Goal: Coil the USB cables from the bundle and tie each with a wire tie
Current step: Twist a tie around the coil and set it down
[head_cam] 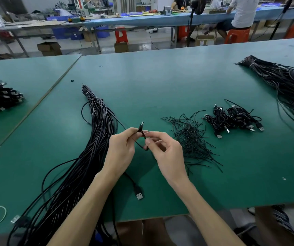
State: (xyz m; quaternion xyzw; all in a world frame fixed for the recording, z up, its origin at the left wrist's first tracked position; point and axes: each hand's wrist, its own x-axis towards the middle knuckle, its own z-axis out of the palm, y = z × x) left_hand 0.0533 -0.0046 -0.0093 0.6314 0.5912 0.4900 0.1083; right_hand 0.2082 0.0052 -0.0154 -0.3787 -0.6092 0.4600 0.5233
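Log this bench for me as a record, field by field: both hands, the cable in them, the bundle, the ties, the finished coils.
left hand: pinches one cable just below its small plug
right hand: pinches the same cable, close beside the left
cable state: not yet coiled
USB plug: lies on the table, below the hands
bundle: left of the hands, bound with a white tie at its far end
ties: loose pile right of the hands
coils: small heap right of the ties
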